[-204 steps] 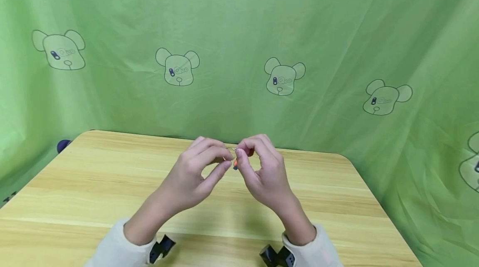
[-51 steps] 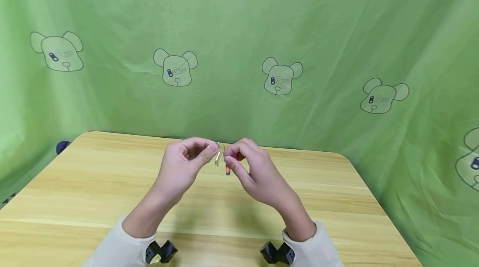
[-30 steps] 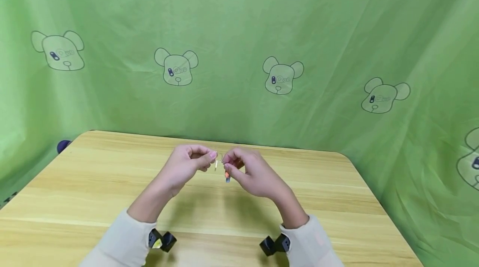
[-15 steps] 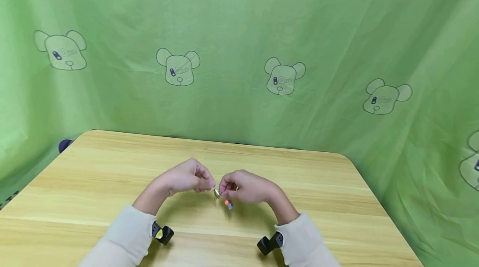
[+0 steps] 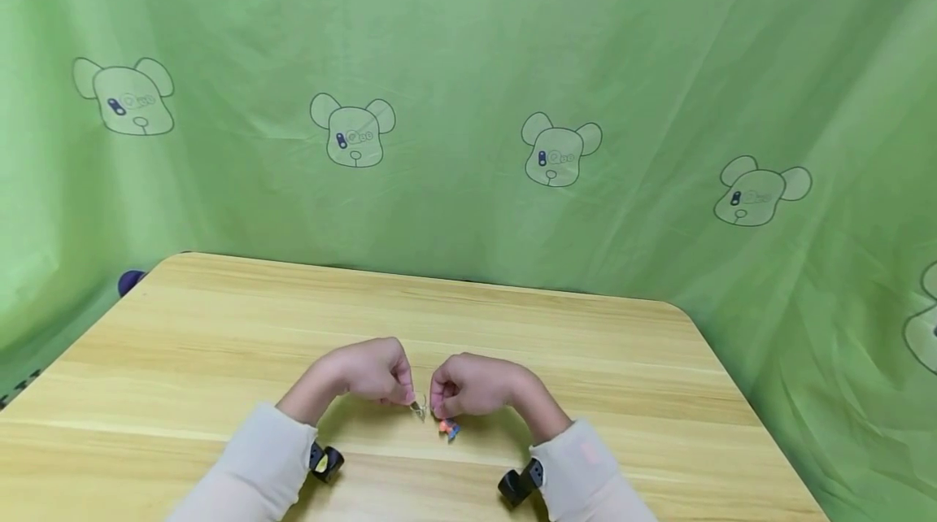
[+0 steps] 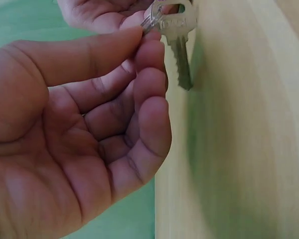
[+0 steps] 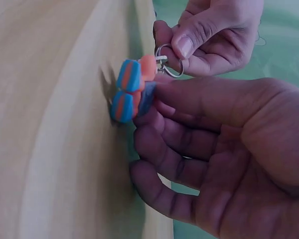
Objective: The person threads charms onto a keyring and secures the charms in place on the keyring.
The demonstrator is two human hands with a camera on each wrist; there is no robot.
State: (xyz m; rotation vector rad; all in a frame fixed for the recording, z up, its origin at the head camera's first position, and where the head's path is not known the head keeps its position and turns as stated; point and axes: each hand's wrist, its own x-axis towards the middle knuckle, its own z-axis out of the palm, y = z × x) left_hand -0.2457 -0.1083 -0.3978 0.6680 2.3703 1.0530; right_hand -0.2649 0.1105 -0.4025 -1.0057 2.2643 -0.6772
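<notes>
A small metal key ring (image 7: 169, 62) carries a silver key (image 6: 178, 47) and an orange-and-blue striped charm (image 7: 131, 90). My left hand (image 5: 407, 398) pinches the ring between thumb and forefinger, and the key (image 5: 419, 408) hangs from it close to the wooden table (image 5: 220, 327). My right hand (image 5: 437, 408) pinches the charm's top where it joins the ring; the charm (image 5: 449, 428) touches or nearly touches the tabletop. Both hands sit low over the table's near middle, knuckles almost meeting. In the right wrist view the left hand (image 7: 214, 30) shows behind the ring.
A green curtain printed with bear heads (image 5: 556, 150) hangs behind and to the right of the table. A dark purple object (image 5: 130, 281) peeks out past the table's far left corner. Black wrist mounts (image 5: 325, 461) sit at my cuffs.
Both hands have come down from mid-air and toward me, still holding the ring, key and charm, and now sit at the tabletop.
</notes>
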